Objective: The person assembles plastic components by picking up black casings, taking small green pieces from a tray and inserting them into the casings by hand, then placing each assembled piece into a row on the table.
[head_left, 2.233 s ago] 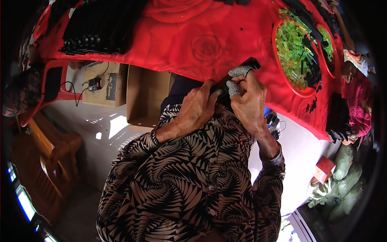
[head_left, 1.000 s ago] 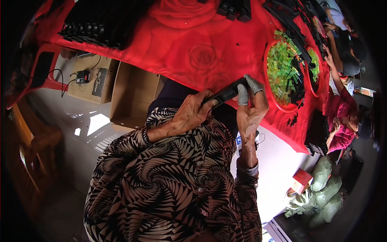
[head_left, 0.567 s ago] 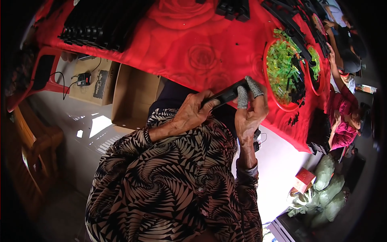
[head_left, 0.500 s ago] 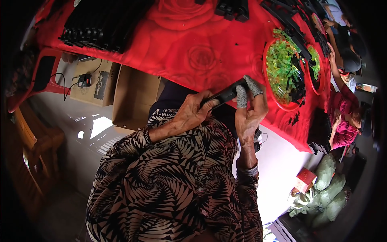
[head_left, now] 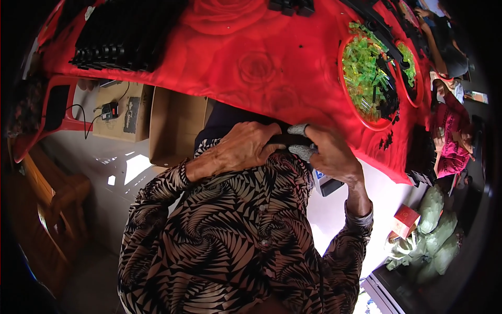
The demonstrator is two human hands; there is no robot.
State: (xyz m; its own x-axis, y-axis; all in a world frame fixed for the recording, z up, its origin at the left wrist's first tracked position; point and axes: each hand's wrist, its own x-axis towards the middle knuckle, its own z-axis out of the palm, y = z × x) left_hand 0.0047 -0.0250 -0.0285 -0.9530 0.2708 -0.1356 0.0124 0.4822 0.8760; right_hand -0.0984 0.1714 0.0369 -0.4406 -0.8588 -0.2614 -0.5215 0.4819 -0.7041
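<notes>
A short black bar-shaped piece [head_left: 289,139] is held level between my two hands, just below the table's near edge. My left hand [head_left: 241,145] pinches one end between thumb and fingers. Grey finger covers are on the thumb and index finger of my right hand [head_left: 337,153], which closes on the other end. The fingers hide both ends, so the exact kind of piece cannot be made out. Beyond my right hand, a round red basket [head_left: 377,128] holds many translucent yellow-green pieces [head_left: 365,76] and small black parts [head_left: 387,107].
A red rose-patterned cloth [head_left: 251,31] covers the table. Stacked black parts [head_left: 123,39] lie at the far left. An open cardboard box [head_left: 175,125] stands below the edge, near a red plastic chair [head_left: 78,125]. Rightward are another basket [head_left: 419,100], people, and pale sacks [head_left: 440,230].
My right hand has turned over and come lower, its raised covered fingers now closing on the black piece. The piece has gone from slanted to level, lower and nearer my body.
</notes>
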